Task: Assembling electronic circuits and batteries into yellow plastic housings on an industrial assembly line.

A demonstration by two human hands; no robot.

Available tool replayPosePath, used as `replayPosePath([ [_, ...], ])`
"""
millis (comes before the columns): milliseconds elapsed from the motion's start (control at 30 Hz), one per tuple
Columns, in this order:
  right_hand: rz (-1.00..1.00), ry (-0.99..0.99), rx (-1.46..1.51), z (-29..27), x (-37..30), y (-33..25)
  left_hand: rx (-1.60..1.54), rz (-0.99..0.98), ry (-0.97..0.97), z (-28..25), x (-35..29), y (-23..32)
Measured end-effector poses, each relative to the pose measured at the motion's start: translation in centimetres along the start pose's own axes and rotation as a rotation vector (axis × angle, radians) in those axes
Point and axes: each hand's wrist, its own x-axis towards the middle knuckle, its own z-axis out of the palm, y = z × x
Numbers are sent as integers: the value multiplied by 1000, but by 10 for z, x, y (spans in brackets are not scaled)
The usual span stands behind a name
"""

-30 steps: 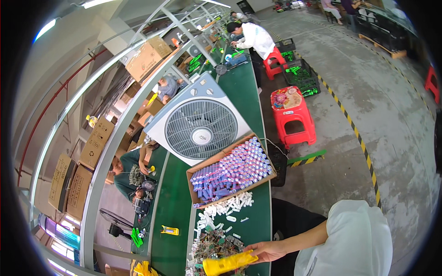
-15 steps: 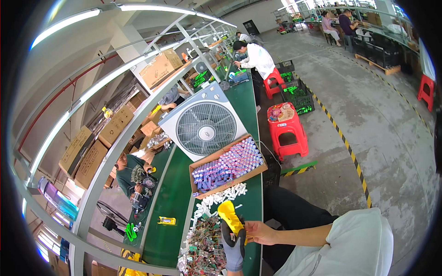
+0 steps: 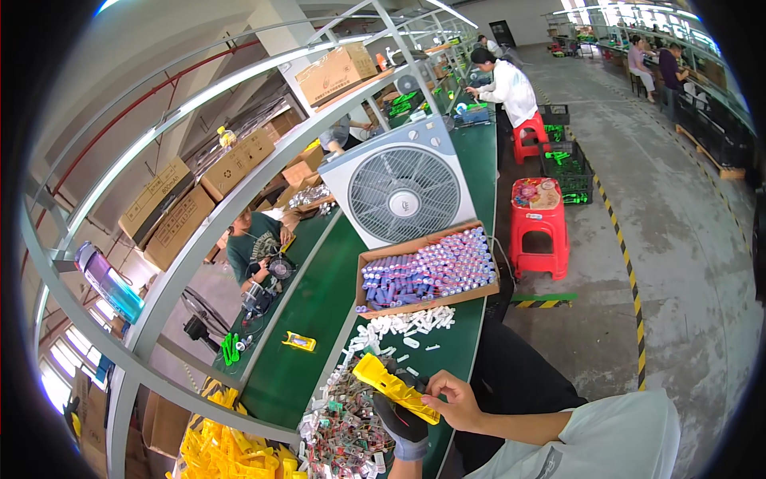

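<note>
A long yellow plastic casing (image 3: 391,385) lies tilted across my left hand (image 3: 405,431), which wears a grey and black glove and is closed around its underside. My bare right hand (image 3: 456,403) has its fingers pinched at the casing's near right end; any small part between the fingertips is hidden. Below and left of the hands spreads a heap of small wired circuit boards (image 3: 339,423). Small white plastic pieces (image 3: 407,322) are scattered beyond the casing, along the front of a cardboard box (image 3: 431,303) full of purple cylindrical battery cells (image 3: 439,267).
Behind the box stands a grey box fan (image 3: 403,191). One yellow part (image 3: 299,342) rests on the green belt (image 3: 279,382). Yellow casings (image 3: 227,447) are piled at lower left, beside the metal frame. A red stool (image 3: 539,227) stands right of the bench; co-workers sit farther off.
The view has turned, so the scene sits farther right and the yellow pile shows at lower left. The casing has tipped from steep to flatter, with both hands still at it.
</note>
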Motion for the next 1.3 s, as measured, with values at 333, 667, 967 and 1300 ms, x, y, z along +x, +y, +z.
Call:
replayPosePath([
  [333,151,342,222,60,33,8,568,203,74,29,-4,24],
  [667,392,360,458,72,39,-10,953,326,271,42,1,43],
  [967,191,312,256,17,54,0,785,304,192,51,5,65],
  [1300,154,-436,-16,-32,64,-18,487,120,192,15,20,92],
])
